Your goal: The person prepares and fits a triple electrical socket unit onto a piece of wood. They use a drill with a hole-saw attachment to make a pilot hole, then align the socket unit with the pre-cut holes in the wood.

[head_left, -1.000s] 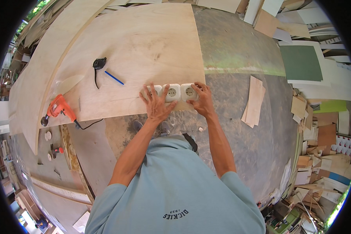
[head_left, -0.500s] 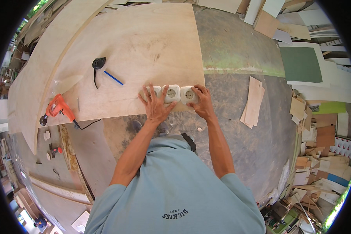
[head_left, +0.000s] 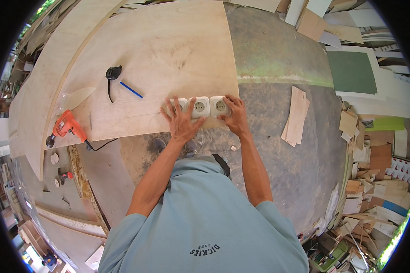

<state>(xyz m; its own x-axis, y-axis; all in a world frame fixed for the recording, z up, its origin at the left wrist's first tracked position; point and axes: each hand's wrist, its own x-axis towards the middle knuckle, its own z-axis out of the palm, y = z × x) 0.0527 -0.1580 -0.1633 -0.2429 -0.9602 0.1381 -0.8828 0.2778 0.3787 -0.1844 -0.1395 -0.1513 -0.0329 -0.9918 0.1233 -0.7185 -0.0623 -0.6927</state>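
Little has moved since the earlier frame; only the view drifts slightly. Three square white plastic sockets (head_left: pixel 199 107) sit in a row on a pale plywood sheet (head_left: pixel 150 45). The left hand (head_left: pixel 183 125) spreads its fingers apart over the left and middle ones; the right hand (head_left: pixel 236 118) clamps the rightmost between thumb and fingers.

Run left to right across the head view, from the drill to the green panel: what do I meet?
Orange drill → black tape measure → blue pen → left hand → rightmost white socket → right hand → pale wood strips → green panel.
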